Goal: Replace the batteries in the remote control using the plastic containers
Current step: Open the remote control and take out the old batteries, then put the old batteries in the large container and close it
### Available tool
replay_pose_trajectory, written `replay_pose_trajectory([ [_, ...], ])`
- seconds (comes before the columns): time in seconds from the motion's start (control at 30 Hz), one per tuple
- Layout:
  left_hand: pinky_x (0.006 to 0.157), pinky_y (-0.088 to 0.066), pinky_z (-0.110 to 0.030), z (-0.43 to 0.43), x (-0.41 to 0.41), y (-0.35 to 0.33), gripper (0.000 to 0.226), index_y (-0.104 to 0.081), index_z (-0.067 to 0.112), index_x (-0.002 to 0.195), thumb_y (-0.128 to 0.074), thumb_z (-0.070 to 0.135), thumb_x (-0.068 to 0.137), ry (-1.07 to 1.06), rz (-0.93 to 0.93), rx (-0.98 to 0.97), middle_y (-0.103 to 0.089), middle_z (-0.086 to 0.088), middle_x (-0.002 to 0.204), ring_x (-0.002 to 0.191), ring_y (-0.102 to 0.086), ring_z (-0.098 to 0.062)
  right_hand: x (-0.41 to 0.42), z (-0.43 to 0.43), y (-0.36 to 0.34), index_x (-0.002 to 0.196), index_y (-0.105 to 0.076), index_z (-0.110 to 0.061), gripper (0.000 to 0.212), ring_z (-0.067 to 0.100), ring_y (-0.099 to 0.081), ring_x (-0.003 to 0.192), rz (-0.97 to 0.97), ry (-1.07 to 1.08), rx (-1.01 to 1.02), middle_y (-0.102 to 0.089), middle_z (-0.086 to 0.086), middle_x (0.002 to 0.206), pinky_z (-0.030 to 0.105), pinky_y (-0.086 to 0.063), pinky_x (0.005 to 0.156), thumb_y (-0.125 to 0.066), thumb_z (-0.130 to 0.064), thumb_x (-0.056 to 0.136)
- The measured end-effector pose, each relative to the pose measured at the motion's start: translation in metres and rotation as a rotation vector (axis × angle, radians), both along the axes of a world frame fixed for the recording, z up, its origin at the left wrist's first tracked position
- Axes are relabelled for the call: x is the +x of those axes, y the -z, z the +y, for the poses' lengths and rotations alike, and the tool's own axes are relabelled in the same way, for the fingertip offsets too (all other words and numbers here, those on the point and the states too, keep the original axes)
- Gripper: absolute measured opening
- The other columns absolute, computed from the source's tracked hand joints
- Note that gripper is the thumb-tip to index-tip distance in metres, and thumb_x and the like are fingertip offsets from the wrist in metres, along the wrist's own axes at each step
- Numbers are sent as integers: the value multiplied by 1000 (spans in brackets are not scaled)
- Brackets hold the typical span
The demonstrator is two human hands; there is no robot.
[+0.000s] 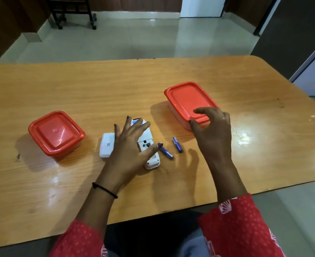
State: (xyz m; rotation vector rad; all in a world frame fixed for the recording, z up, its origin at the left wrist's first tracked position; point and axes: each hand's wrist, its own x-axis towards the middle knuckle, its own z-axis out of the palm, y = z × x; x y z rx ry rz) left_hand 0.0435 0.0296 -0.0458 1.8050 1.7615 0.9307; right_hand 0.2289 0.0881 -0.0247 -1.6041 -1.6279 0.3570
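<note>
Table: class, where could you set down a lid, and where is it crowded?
Free: the table beyond the left box, and the near edge under the wrists. Crowded: the remote, cover and batteries between the boxes, under the left hand.

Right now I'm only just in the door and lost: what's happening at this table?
A person is changing a remote's batteries. The remote lies open, its cover beside it, two batteries out. The left hand hovers over the remote; the right hand reaches the larger box, lid on. The other box is shut too.
</note>
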Motion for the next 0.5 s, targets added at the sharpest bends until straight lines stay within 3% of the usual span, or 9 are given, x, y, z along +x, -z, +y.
replay_pose_trajectory([
  [0.1,105,-4,-1,11,22,-6,49,-46,25,135,-61,25,89,-16,-255,40,-35,8,150,141,-10,5,2,19,12,129,-52,-29,57,22,-19,140,-93,-47,-87,-44,-1,144,49,-30,107,-73,-33,77],
  [0.13,104,-13,1,16,29,-8,46,-48,26,134,-60,23,90,-18,-337,35,-38,10,148,141,-17,4,2,25,18,134,-48,-31,63,23,-12,144,-131,-68,-125,-36,0,150,53,-25,110,-73,-38,76],
  [0.2,108,-27,-12,25,41,-13,42,-49,28,132,-58,19,91,-16,-512,15,-44,10,144,138,-29,0,1,33,28,135,-47,-31,61,25,-7,146,-167,-87,-139,-30,2,154,57,-19,113,-68,-43,79],
  [0.23,107,-32,-16,29,46,-16,41,-49,26,132,-56,15,92,-17,-608,-3,-46,8,143,137,-33,-2,0,35,32,134,-50,-30,55,27,-10,145,-157,-93,-112,-32,4,153,57,-20,113,-66,-42,82],
  [0.37,91,-43,-9,42,56,-23,40,-48,17,132,-51,8,94,-61,-886,-76,-49,3,141,131,-44,-7,2,35,39,122,-62,-14,32,33,-36,136,-20,-77,92,-54,13,136,56,-34,105,-56,-22,91],
  [0.5,108,-37,-32,47,54,-21,53,-45,10,136,-61,16,86,-117,-1203,-146,-53,-3,137,127,-49,-15,10,27,31,119,-63,-8,28,24,-53,122,102,-111,327,-63,8,124,44,-46,100,-57,-12,91],
])
